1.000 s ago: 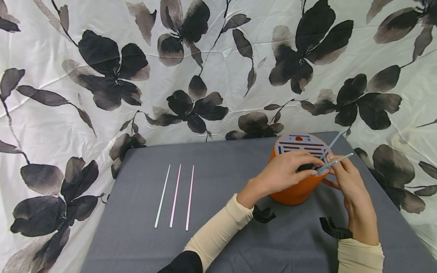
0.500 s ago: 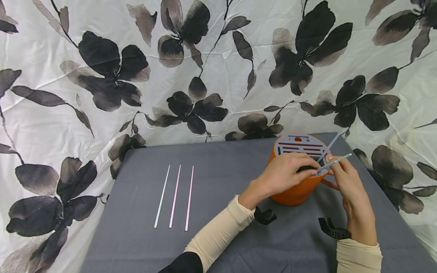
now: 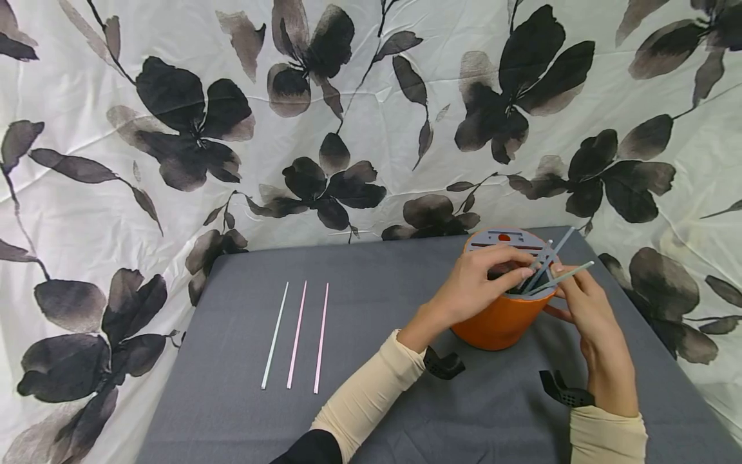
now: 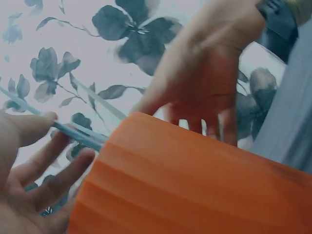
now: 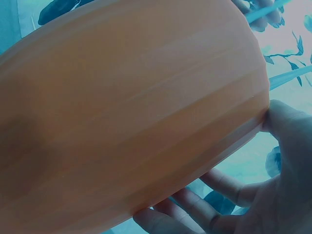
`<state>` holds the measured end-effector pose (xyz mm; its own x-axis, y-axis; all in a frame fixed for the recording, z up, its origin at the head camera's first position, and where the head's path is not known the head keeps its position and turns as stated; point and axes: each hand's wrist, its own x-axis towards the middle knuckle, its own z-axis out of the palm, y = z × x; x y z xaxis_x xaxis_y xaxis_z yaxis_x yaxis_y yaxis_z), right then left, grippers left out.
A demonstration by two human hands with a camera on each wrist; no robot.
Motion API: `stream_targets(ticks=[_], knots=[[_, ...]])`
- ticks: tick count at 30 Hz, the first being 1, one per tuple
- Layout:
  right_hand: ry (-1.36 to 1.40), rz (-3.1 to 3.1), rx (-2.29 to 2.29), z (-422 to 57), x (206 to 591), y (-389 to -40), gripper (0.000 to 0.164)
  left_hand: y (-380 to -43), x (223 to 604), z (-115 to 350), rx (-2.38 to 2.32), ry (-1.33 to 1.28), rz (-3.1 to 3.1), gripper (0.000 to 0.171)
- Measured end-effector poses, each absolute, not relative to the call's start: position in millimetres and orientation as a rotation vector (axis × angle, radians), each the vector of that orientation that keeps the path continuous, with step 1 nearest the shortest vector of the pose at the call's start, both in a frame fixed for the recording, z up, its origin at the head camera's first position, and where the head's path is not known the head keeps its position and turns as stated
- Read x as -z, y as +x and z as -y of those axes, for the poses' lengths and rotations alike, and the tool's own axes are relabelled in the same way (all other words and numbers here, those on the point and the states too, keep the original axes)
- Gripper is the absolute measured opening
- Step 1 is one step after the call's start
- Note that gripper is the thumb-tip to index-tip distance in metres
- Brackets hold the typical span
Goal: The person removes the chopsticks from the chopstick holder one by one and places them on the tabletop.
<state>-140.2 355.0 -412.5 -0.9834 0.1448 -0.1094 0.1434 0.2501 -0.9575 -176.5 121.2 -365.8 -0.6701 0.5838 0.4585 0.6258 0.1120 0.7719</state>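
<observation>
An orange utensil holder with a grey slotted top stands at the right of the table. My left hand is over its front opening, pinching a thin grey-blue straw-like stick between thumb and fingers. In the left wrist view the pinched stick slants down behind the rim. A second blue-grey stick and a pale one lean out of the opening to the right. My right hand grips the holder's right side, thumb near the rim and fingers along the wall. The sticks' lower ends are hidden.
On the left of the grey table lie a pale stick and two pink sticks, roughly parallel and apart. A white cloth with dark flowers hangs behind the table's back edge.
My left hand has shifted slightly left and up, and the tip of a third stick now shows above its fingers. My right hand stays at the holder's side. The sticks on the table are unchanged.
</observation>
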Motion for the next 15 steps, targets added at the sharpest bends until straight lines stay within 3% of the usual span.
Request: stream_targets(ticks=[7, 15], knots=[[-0.283, 2.435, -1.960, -354.5, 413.1, -138.0, 0.019, -174.6, 359.7, -115.7, 2.237, -1.154, 1.779, 0.024], [-0.325, 2.462, -1.931, -352.7, 413.8, -134.3, 0.021, -169.2, 345.7, -107.3, 2.423, -1.081, 1.429, 0.027]])
